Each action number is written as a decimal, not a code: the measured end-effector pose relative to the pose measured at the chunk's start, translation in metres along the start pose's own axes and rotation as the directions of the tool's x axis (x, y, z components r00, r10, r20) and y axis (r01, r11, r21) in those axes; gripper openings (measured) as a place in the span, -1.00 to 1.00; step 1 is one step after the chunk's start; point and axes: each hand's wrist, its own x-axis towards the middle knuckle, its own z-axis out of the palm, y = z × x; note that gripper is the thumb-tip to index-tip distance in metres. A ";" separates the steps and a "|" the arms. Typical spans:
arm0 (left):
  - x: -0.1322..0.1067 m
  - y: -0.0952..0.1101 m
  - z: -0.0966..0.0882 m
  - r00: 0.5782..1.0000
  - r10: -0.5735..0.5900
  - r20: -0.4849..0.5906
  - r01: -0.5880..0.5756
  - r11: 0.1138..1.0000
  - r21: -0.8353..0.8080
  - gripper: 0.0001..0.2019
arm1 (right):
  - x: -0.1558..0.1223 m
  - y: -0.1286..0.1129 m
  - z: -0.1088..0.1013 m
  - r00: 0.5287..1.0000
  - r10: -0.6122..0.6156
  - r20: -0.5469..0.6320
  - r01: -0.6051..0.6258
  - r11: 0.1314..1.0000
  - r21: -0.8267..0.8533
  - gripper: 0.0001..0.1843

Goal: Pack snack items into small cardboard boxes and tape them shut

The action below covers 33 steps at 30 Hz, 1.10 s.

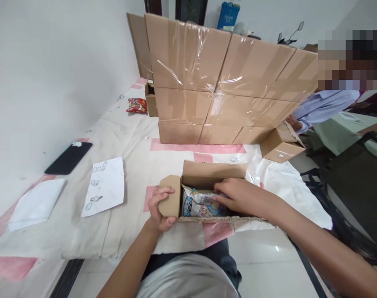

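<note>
Pale cloth (137, 153) bears a printed packet (202, 205) inside an open carton (215, 169), the right hand (239, 194) bent over it, whether pinching I cannot tell, while the left hand (158, 207) pinches the end flap (172, 203), best held outward and steady.

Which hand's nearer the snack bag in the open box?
Right. The right hand is inside the open box, at the snack bag's right part; the left hand is outside, holding the side flap.
</note>
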 end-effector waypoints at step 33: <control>0.000 0.004 -0.065 0.937 -0.220 -0.271 0.297 0.911 0.286 -0.41 | 0.068 -0.004 0.046 0.346 0.050 -0.937 0.790 0.523 0.320 -0.60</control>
